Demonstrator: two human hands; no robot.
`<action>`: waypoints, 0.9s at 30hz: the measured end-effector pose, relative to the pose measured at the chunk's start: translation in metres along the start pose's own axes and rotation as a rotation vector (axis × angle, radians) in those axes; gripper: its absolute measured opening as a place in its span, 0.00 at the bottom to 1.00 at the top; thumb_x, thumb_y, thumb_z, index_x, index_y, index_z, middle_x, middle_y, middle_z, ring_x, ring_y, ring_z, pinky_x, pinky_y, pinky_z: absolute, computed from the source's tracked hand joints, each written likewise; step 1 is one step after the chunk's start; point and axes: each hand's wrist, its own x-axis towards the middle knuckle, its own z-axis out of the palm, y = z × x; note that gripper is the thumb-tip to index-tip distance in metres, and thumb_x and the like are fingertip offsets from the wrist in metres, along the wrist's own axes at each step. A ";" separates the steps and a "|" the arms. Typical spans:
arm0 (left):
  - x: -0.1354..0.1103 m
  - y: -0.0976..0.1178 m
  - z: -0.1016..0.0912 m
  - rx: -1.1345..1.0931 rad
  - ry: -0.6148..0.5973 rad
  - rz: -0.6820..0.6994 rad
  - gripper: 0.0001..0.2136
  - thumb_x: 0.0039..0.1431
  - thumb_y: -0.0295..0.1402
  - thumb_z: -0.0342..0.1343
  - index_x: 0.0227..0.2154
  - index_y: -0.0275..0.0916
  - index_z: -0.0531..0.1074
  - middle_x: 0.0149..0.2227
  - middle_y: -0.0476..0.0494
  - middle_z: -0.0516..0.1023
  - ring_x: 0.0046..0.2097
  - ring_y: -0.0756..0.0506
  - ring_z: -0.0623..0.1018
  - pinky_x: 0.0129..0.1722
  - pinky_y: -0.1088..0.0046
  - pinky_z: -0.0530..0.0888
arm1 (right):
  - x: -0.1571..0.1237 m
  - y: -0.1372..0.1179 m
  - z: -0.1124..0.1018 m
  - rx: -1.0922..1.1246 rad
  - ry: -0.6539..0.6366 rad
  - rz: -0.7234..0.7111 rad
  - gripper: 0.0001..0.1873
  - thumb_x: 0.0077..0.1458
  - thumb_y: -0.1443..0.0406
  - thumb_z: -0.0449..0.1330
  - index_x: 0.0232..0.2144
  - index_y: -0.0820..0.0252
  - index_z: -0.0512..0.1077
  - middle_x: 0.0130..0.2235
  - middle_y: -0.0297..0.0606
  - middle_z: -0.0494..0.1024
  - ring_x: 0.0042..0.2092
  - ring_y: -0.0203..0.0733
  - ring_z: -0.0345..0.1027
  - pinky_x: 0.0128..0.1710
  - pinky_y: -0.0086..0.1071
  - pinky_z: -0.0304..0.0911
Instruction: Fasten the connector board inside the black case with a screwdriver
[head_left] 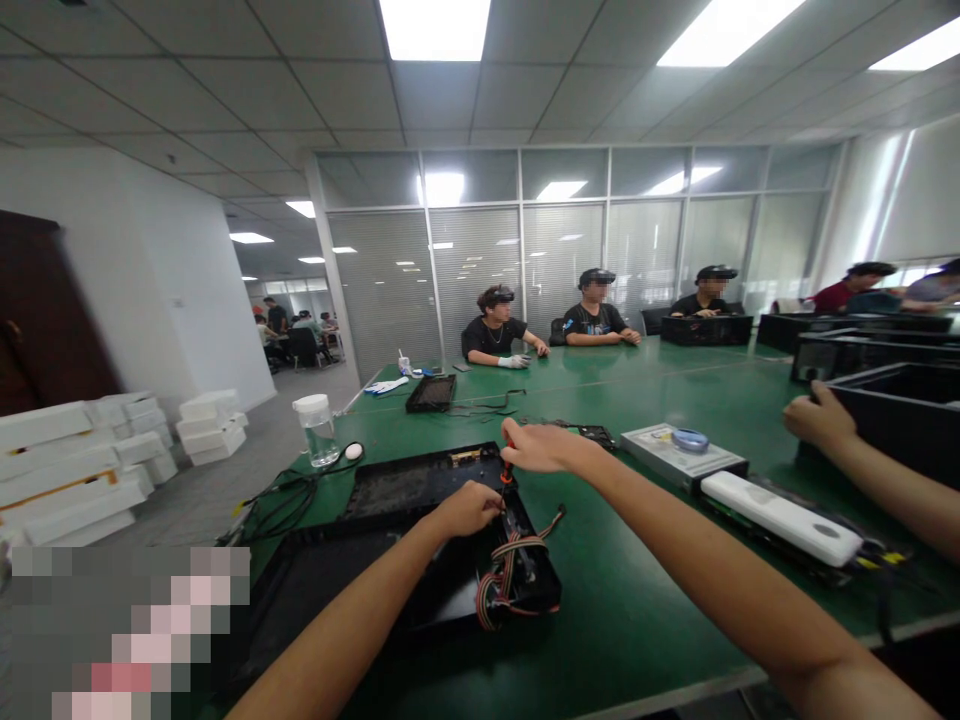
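A black open computer case lies on the green table in front of me. My left hand rests on the case's inner edge, fingers curled against it near a bundle of red and striped cables. My right hand is closed around the red and black handle of a screwdriver, which points down into the case beside my left hand.
A silver optical drive and a white box lie to the right, where another person's hand touches a black case. A clear jar and black cables sit left. Several people sit along the far side. White boxes stack on the floor.
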 end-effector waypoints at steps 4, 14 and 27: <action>0.000 -0.002 0.002 0.004 0.028 0.020 0.08 0.53 0.26 0.49 0.32 0.37 0.73 0.32 0.48 0.77 0.35 0.50 0.74 0.37 0.79 0.65 | -0.002 -0.002 0.001 -0.030 0.046 -0.090 0.21 0.57 0.53 0.42 0.40 0.60 0.66 0.36 0.45 0.75 0.37 0.46 0.68 0.33 0.31 0.56; 0.000 -0.001 0.002 0.007 0.025 0.005 0.09 0.55 0.27 0.48 0.31 0.37 0.73 0.33 0.47 0.77 0.35 0.50 0.74 0.38 0.79 0.65 | -0.008 -0.004 0.008 -0.064 0.108 -0.086 0.23 0.58 0.52 0.40 0.39 0.60 0.67 0.34 0.44 0.75 0.37 0.45 0.69 0.34 0.30 0.56; 0.000 -0.001 0.004 0.067 0.004 -0.022 0.07 0.49 0.24 0.49 0.28 0.35 0.73 0.24 0.50 0.73 0.25 0.53 0.70 0.28 0.80 0.62 | -0.012 -0.014 0.003 -0.109 0.073 0.032 0.31 0.56 0.48 0.36 0.36 0.64 0.69 0.36 0.51 0.75 0.38 0.51 0.68 0.35 0.37 0.56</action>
